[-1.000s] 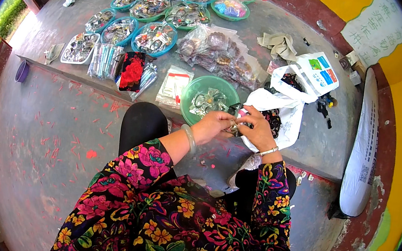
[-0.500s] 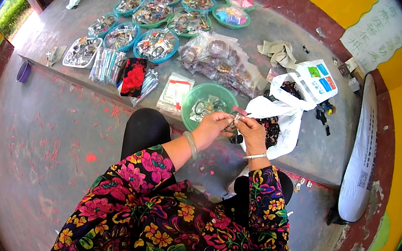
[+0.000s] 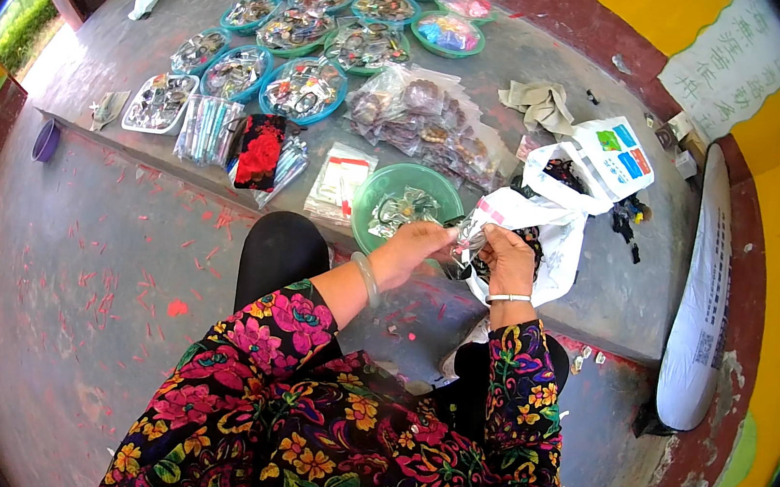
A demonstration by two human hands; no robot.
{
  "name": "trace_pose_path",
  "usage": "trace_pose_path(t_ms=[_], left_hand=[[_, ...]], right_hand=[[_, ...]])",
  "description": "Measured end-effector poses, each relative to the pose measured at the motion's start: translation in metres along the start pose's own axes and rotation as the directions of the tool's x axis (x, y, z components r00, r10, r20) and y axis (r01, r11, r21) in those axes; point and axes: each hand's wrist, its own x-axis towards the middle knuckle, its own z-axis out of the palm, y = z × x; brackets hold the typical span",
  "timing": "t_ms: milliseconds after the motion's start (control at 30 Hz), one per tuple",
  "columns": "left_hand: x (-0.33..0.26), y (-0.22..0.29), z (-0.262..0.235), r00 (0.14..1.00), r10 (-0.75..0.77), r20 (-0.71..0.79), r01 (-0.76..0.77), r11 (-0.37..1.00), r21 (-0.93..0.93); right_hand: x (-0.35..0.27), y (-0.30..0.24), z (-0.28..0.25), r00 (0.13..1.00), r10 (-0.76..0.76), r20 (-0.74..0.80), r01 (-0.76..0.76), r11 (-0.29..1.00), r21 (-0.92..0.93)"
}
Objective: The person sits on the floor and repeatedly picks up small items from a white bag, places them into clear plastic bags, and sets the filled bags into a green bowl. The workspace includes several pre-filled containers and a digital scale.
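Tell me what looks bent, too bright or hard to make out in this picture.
In the head view, the wide lens bows the front edge of the ledge and leaves black corners; the head view also looks washed out around the sunlit greenery; and, still in the head view, the shiny clear packet between left hand and right hand is too small to read in detail.

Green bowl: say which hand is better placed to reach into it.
Left hand, probably: it is nearer the green bowl, while the right hand is by the white bag.
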Motion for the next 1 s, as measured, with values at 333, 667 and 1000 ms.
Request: trace_pose_path(t_ms=[333, 667, 1000], left_hand=[[-0.002, -0.002, 0.002, 0.996, 0.046, 0.070, -0.054, 0.992, 0.112], [-0.002, 0.011, 0.000, 0.997, 0.063, 0.052, -0.070, 0.987, 0.144], [0.007, -0.001, -0.006, 0.992, 0.126, -0.003, -0.125, 0.979, -0.161]], right_hand=[[-0.002, 0.003, 0.001, 0.994, 0.030, 0.103, -0.022, 0.997, -0.081], [-0.010, -0.004, 0.005, 0.973, -0.049, 0.227, 0.097, 0.975, -0.201], [-0.012, 0.000, 0.008, 0.961, -0.090, 0.263, 0.165, 0.946, -0.279]])
